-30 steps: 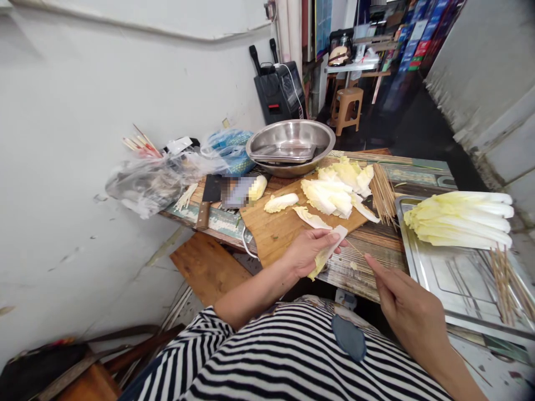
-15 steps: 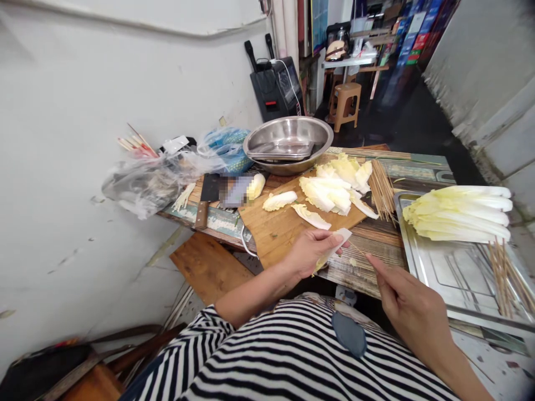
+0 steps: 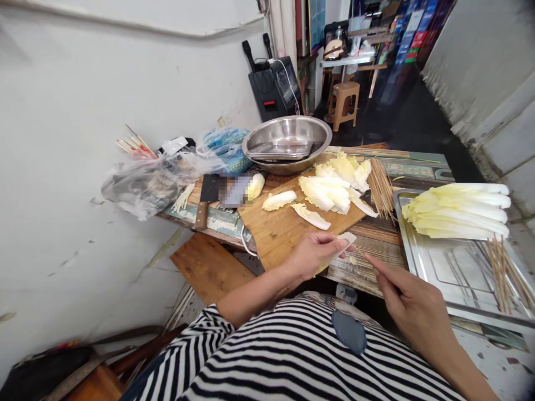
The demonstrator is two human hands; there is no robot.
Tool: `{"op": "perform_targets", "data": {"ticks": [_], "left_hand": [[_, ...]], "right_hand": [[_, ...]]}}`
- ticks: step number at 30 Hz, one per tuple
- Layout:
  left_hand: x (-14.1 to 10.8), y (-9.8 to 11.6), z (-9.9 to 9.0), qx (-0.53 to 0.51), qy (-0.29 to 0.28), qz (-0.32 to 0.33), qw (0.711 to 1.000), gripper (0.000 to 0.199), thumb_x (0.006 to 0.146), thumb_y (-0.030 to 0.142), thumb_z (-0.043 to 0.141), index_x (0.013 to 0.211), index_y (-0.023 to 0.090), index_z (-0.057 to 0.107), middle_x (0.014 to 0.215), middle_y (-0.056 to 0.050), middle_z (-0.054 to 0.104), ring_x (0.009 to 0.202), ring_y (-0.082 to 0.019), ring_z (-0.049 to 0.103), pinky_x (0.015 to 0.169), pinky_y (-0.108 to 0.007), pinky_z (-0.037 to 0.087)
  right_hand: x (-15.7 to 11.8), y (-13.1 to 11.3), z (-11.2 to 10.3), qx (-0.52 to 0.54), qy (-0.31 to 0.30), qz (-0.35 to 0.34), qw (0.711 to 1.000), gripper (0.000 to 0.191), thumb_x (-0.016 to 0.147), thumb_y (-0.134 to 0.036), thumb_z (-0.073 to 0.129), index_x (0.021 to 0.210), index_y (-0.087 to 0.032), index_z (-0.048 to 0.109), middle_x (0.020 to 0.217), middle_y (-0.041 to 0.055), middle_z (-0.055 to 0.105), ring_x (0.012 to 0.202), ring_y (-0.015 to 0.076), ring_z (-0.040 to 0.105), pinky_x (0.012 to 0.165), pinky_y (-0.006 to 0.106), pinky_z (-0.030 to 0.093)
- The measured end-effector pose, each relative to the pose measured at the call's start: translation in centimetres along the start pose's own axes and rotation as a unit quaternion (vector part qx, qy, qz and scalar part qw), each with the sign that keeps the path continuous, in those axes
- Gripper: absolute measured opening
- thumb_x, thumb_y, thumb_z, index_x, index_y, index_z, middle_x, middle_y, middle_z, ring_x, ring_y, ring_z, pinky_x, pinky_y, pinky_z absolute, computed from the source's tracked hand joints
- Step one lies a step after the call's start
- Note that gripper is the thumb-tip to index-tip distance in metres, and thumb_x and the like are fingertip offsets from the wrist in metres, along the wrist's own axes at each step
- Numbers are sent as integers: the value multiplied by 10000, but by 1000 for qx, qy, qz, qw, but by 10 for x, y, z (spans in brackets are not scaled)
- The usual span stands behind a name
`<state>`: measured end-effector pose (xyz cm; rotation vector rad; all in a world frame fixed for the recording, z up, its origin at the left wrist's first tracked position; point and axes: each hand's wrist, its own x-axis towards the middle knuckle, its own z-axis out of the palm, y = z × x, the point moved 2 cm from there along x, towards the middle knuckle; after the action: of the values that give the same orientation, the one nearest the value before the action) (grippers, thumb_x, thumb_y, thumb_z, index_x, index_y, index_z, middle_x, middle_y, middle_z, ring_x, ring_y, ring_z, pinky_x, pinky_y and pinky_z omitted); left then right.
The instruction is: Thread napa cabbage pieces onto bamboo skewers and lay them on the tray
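My left hand is closed around a pale cabbage leaf, with its white stem end pointing right. My right hand pinches a thin bamboo skewer, whose far end meets the stem end of the leaf; how deep the tip sits I cannot tell. Under and beyond my left hand lies a wooden cutting board. On it rest cut cabbage leaves and a single leaf. To the right, a metal tray holds a stack of skewered-looking cabbage leaves and several skewers.
A steel basin stands behind the board. Left of it are a cleaver, a piece of cabbage and plastic bags. A bundle of skewers lies beside the board. A black speaker-like device leans near the wall.
My left hand and the leaf have shifted slightly right, closer to my right hand. Less of the skewer shows between the two hands.
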<state>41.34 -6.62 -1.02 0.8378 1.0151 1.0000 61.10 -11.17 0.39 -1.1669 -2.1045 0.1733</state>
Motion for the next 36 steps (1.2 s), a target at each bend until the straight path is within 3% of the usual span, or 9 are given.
{"op": "perform_targets", "data": {"ticks": [5, 9, 16, 21, 25, 28, 32, 34, 36], "left_hand": [[3, 1, -8, 1, 37, 16, 999, 473, 594, 578, 897, 753, 143, 797, 682, -36, 689, 610, -91, 537, 604, -229, 387], [1, -2, -12, 5, 35, 6, 999, 506, 590, 609, 888, 763, 142, 797, 666, -38, 682, 571, -84, 517, 554, -220, 356], [-13, -9, 12, 69, -80, -7, 994, 421, 713, 558, 837, 814, 149, 824, 775, -67, 745, 662, -128, 597, 659, -248, 459], [-9, -9, 21, 144, -87, 76, 983, 295, 829, 437, 756, 845, 153, 834, 762, -58, 738, 698, -152, 601, 671, -251, 450], [5, 9, -3, 214, -39, 135, 967, 234, 872, 364, 724, 1029, 222, 825, 1056, -81, 775, 981, -221, 668, 927, -313, 479], [25, 27, -35, 394, 25, 170, 903, 219, 858, 251, 717, 1057, 246, 809, 1217, -91, 738, 1234, -287, 584, 1120, -392, 358], [50, 36, -55, 590, -24, 155, 792, 225, 862, 161, 674, 1055, 222, 774, 1338, -117, 669, 1306, -337, 511, 1166, -486, 221], [56, 37, -55, 629, -28, 144, 763, 189, 862, 162, 682, 1033, 197, 755, 1289, -140, 675, 1289, -353, 514, 1136, -493, 232], [58, 38, -52, 641, -17, 131, 756, 115, 840, 171, 716, 953, 171, 740, 1189, -150, 698, 1236, -358, 547, 1097, -470, 273]], "right_hand": [[-9, 12, -11, -34, -19, -6, 999, 322, 1033, -324, 498, 1158, -157, 744, 1007, 101, 820, 785, 220, 792, 697, 318, 645], [-19, 16, -21, -31, -22, -20, 999, 317, 1044, -313, 477, 1099, -162, 750, 939, 78, 825, 737, 190, 788, 691, 279, 641], [-17, 3, -8, 25, 2, 20, 999, 234, 1001, -302, 535, 1029, -219, 753, 927, 53, 830, 722, 201, 785, 680, 292, 636], [-3, 6, 1, 49, 4, 83, 995, 263, 994, -368, 539, 925, -239, 758, 767, 18, 802, 587, 184, 737, 589, 288, 599], [-6, 18, -3, 55, 29, 148, 987, 335, 980, -466, 547, 985, -217, 772, 716, 28, 773, 574, 200, 714, 597, 319, 589], [-12, 27, -6, 74, 37, 191, 978, 380, 948, -519, 571, 981, -204, 779, 645, 16, 733, 523, 187, 673, 568, 312, 575], [-16, 31, -2, 118, 19, 233, 965, 381, 907, -518, 606, 976, -188, 783, 598, 2, 693, 503, 168, 634, 539, 289, 553], [-17, 32, 2, 143, 7, 252, 957, 398, 901, -526, 608, 993, -179, 780, 596, 4, 681, 518, 168, 629, 535, 288, 544], [-17, 34, 6, 168, -10, 270, 948, 428, 897, -553, 607, 999, -174, 780, 595, 6, 668, 523, 167, 617, 509, 284, 523]]}}
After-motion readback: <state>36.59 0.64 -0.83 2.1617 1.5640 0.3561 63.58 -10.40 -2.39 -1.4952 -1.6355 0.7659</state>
